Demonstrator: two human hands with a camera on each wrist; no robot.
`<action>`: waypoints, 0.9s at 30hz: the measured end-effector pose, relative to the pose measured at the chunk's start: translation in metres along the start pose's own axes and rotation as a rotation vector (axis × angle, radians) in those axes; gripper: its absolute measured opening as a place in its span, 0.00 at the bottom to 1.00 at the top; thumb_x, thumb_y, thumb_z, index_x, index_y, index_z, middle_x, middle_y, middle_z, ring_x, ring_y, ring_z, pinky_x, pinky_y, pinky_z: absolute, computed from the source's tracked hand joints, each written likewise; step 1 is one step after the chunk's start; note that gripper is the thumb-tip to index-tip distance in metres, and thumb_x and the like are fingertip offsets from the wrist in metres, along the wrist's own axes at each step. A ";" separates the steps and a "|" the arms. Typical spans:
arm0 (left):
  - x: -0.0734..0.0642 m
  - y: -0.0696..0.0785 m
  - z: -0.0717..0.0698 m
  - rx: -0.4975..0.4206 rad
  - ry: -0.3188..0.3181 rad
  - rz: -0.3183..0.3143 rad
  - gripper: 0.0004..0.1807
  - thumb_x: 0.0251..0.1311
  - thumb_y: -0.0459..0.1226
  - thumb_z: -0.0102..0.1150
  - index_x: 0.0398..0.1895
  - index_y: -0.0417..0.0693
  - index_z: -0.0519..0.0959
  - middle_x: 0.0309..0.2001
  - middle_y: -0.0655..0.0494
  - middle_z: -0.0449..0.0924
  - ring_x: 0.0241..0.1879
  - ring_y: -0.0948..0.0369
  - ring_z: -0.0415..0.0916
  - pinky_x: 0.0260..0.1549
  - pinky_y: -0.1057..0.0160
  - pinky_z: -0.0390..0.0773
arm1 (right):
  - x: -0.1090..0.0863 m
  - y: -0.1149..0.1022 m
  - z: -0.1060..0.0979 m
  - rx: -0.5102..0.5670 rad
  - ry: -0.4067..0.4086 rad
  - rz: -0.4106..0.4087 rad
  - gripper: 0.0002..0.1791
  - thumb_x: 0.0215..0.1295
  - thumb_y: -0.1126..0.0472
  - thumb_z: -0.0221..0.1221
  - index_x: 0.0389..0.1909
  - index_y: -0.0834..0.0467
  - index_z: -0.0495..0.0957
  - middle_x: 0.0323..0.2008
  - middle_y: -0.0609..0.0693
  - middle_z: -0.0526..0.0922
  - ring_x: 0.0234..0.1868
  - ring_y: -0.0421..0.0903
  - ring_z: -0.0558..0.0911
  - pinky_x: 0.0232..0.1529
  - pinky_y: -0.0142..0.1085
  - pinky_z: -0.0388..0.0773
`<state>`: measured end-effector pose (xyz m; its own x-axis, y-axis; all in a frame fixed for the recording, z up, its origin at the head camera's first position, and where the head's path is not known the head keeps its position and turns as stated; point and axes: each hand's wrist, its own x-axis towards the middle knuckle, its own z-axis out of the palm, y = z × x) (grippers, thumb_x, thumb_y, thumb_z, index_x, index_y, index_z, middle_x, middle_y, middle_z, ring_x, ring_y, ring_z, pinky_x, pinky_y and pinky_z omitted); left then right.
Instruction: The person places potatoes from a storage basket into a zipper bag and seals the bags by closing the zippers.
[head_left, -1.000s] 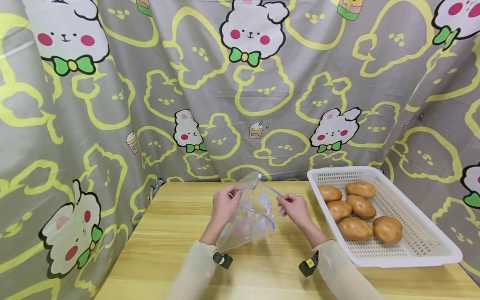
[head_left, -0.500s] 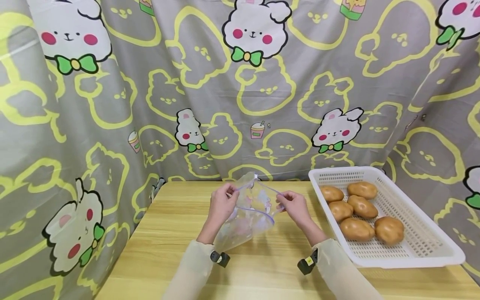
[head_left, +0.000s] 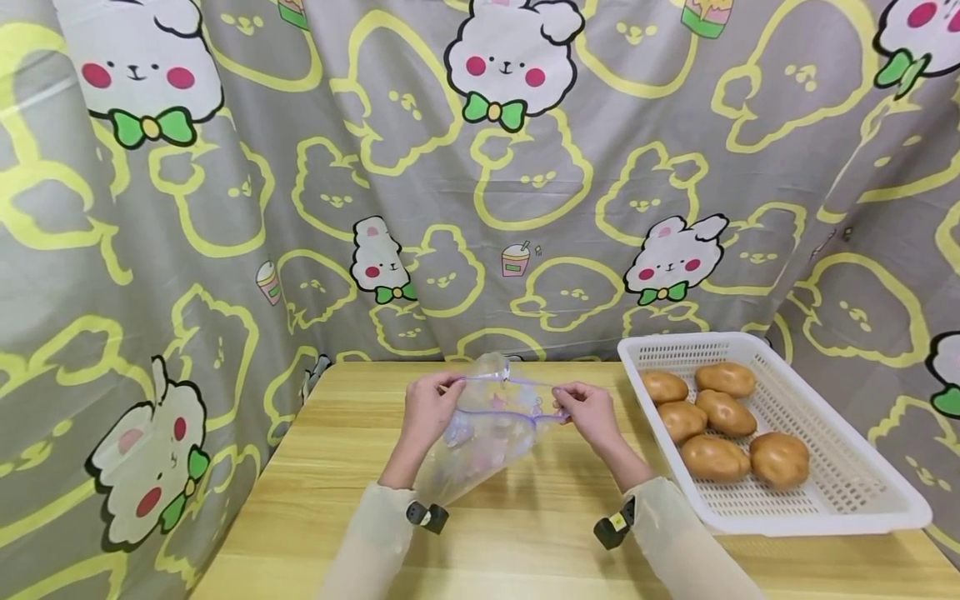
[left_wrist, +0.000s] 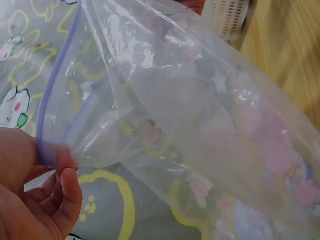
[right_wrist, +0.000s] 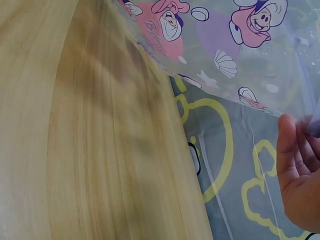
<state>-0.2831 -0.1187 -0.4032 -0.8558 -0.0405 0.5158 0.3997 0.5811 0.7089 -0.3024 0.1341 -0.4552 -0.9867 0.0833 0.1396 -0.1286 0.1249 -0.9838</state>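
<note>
A clear zip bag (head_left: 480, 454) printed with pink and lilac cartoon figures is stretched between my two hands above the table. My left hand (head_left: 433, 407) pinches one end of its purple zip edge between thumb and fingers. At the opposite end my right hand (head_left: 588, 410) pinches the edge the same way. The mouth gapes, with two purple strips apart, and a small slider (head_left: 506, 372) sits on the far strip. In the left wrist view the bag (left_wrist: 200, 110) looks thin and see-through. Cartoon prints show on the bag (right_wrist: 220, 55) in the right wrist view.
A white perforated plastic basket (head_left: 862, 500) stands on the right of the wooden table (head_left: 300, 517). Several brown potatoes (head_left: 715, 459) lie in it, mostly along its left side. A grey patterned curtain (head_left: 450, 192) hangs behind the table and along both sides.
My left hand has moved left and slightly toward me, pulling the bag's mouth wider and its far strip flatter. The slider has come lower. My right hand has barely moved.
</note>
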 end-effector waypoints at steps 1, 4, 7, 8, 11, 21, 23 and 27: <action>0.000 -0.001 -0.001 -0.001 0.005 0.005 0.03 0.56 0.32 0.64 0.30 0.45 0.86 0.27 0.56 0.83 0.20 0.64 0.74 0.19 0.67 0.76 | 0.000 0.000 0.000 -0.014 0.003 -0.002 0.11 0.63 0.64 0.60 0.35 0.70 0.81 0.24 0.55 0.81 0.21 0.39 0.78 0.23 0.32 0.80; 0.000 -0.004 -0.004 -0.008 0.014 0.028 0.04 0.56 0.32 0.64 0.31 0.44 0.87 0.29 0.54 0.84 0.19 0.64 0.74 0.18 0.67 0.76 | 0.000 0.001 0.000 -0.037 0.004 -0.007 0.10 0.63 0.63 0.61 0.33 0.70 0.82 0.24 0.54 0.81 0.21 0.39 0.78 0.23 0.31 0.80; 0.000 -0.007 -0.004 0.003 0.025 0.048 0.04 0.56 0.32 0.64 0.32 0.45 0.87 0.30 0.54 0.84 0.19 0.65 0.74 0.17 0.68 0.75 | -0.001 0.002 0.000 -0.049 -0.002 -0.009 0.11 0.63 0.63 0.61 0.33 0.70 0.81 0.23 0.53 0.81 0.21 0.40 0.78 0.23 0.31 0.80; -0.001 -0.009 -0.005 0.004 0.029 0.054 0.04 0.56 0.32 0.64 0.32 0.45 0.87 0.31 0.54 0.84 0.19 0.65 0.74 0.17 0.68 0.75 | -0.001 0.002 0.000 -0.052 -0.005 -0.008 0.11 0.63 0.64 0.61 0.34 0.70 0.81 0.23 0.53 0.81 0.21 0.40 0.78 0.23 0.31 0.80; -0.002 -0.012 -0.005 0.022 0.047 0.071 0.04 0.55 0.32 0.65 0.32 0.45 0.87 0.29 0.54 0.83 0.18 0.65 0.73 0.17 0.68 0.74 | -0.002 0.002 0.000 -0.066 -0.012 -0.007 0.11 0.63 0.63 0.60 0.34 0.71 0.81 0.23 0.53 0.81 0.21 0.41 0.78 0.22 0.31 0.80; -0.006 -0.008 -0.001 -0.096 0.010 -0.023 0.05 0.57 0.29 0.60 0.33 0.40 0.86 0.24 0.52 0.80 0.16 0.64 0.72 0.13 0.68 0.75 | -0.004 0.003 0.000 -0.050 -0.049 0.026 0.12 0.63 0.62 0.61 0.34 0.70 0.81 0.24 0.53 0.81 0.22 0.41 0.79 0.23 0.32 0.80; -0.007 -0.006 0.003 -0.141 -0.020 -0.053 0.07 0.58 0.28 0.58 0.37 0.39 0.85 0.24 0.51 0.79 0.15 0.64 0.71 0.12 0.68 0.75 | -0.007 -0.001 -0.002 -0.036 -0.075 0.030 0.12 0.64 0.63 0.60 0.35 0.71 0.80 0.25 0.56 0.81 0.22 0.41 0.79 0.23 0.33 0.81; -0.007 -0.001 0.010 -0.186 -0.041 -0.049 0.11 0.59 0.27 0.55 0.43 0.38 0.84 0.31 0.48 0.82 0.11 0.66 0.71 0.11 0.68 0.74 | -0.014 -0.020 -0.004 -0.004 -0.177 0.013 0.13 0.65 0.66 0.57 0.37 0.75 0.76 0.26 0.59 0.81 0.21 0.42 0.79 0.24 0.33 0.80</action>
<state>-0.2806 -0.1113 -0.4122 -0.8868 -0.0302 0.4611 0.4076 0.4189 0.8114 -0.2860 0.1344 -0.4370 -0.9904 -0.0906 0.1042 -0.1154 0.1288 -0.9849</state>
